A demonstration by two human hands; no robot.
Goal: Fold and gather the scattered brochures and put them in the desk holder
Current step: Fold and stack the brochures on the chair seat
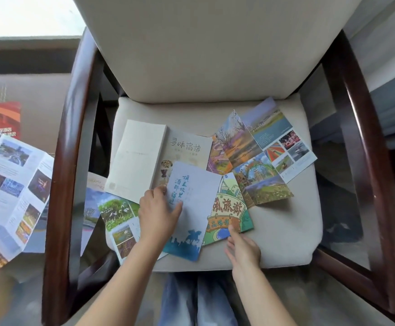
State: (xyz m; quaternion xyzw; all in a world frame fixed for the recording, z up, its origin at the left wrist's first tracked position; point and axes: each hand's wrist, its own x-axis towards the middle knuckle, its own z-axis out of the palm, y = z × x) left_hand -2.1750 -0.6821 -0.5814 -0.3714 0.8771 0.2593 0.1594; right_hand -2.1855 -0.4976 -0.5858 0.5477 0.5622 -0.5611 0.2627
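Note:
Several brochures lie scattered on the cream seat cushion (pixel 285 227) of an armchair. My left hand (pixel 157 214) pinches the left edge of a pale blue-and-white folded brochure (pixel 194 208) with blue writing. My right hand (pixel 242 249) touches the bottom edge of a green cartoon brochure (pixel 229 210) with its forefinger. An open cream brochure (pixel 140 158) lies behind them, an unfolded photo brochure (pixel 260 156) at the right, and another photo brochure (pixel 118 220) hangs off the seat's left front. No desk holder is in view.
The chair has dark wooden arms (pixel 62 184) on both sides and a tall cream back (pixel 205 48). A large unfolded brochure (pixel 10 184) and a red leaflet (pixel 1 118) lie on a surface at the left. My legs show below the seat.

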